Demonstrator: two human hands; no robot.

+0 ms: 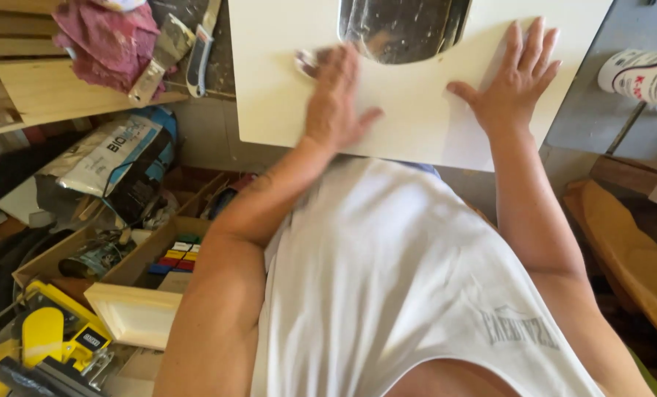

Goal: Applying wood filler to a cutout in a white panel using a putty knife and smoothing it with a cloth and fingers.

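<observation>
Pressing flat, the right hand (516, 81) steadies the white board (417, 110) while the left hand (332, 95) grips a sanding pad (308, 60) beside its cutout (402, 26).

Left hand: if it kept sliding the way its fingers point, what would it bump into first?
The left hand lies on the white board, fingers pointing at the curved cutout. It would probably reach the cutout's edge first, though blur hides what is under its fingertips.

two hands (336, 99) (512, 81), one white panel (417, 110), one pink rag (104, 40), one utility knife (200, 59), one yellow saw (41, 342)
</observation>
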